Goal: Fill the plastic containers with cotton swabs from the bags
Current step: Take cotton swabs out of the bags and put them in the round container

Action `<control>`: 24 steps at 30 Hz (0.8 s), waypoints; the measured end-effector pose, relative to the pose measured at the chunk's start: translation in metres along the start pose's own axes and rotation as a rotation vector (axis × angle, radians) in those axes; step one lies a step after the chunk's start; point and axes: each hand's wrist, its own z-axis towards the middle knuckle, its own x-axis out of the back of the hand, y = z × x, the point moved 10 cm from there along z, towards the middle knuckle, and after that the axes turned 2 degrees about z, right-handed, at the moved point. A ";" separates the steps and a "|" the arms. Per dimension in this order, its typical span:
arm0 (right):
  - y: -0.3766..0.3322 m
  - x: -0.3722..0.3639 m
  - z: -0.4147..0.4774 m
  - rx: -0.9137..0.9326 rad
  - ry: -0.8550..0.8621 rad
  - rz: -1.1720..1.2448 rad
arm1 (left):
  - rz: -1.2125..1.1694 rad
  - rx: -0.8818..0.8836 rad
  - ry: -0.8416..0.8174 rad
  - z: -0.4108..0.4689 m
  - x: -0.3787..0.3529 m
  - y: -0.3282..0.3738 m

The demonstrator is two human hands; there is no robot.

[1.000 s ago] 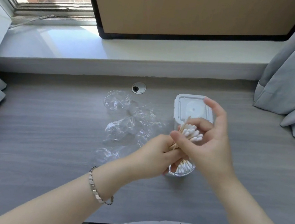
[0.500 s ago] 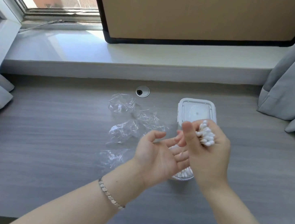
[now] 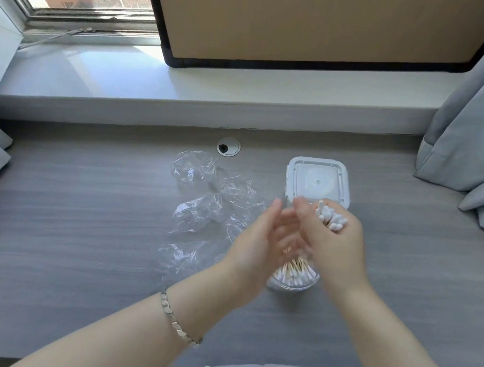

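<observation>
Our right hand (image 3: 331,245) is curled round a bunch of swabs (image 3: 331,219). Their white tips poke out at the top, toward 12 o'clock. Our left hand (image 3: 257,241) is open with straight fingers. Its palm faces the right hand, and it holds nothing. The jar (image 3: 293,285) stands on the desk (image 3: 73,222) just under both hands, at 6 o'clock from the bunch. Many swabs already stand in it. We think the bunch has to go straight down, sticks first, so it lines up with the ones in the jar. The right hand is the nearer one for that. A white box (image 3: 317,180) sits at 12 o'clock from the hands. The clear bags (image 3: 207,200) lie at 9 o'clock.
</observation>
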 end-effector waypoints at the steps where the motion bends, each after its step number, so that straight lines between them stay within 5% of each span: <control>1: 0.012 0.005 0.006 -0.119 -0.027 0.006 | 0.163 -0.127 0.052 -0.001 0.010 0.013; 4: 0.050 0.026 0.014 -0.381 -0.110 -0.200 | 0.655 -0.431 0.175 -0.011 0.033 0.040; 8: 0.074 0.016 0.005 -0.503 -0.237 -0.279 | 0.989 -0.448 0.012 -0.015 0.025 0.027; 11: 0.069 -0.011 -0.003 -0.458 -0.322 -0.152 | 1.079 -0.401 -0.141 -0.016 0.004 0.011; 19: 0.065 -0.021 -0.015 -0.459 -0.277 -0.066 | 0.985 -0.536 -0.104 -0.017 -0.006 0.015; 24: 0.068 -0.009 -0.010 -0.477 -0.245 -0.129 | 1.049 -0.471 -0.125 -0.015 -0.003 0.013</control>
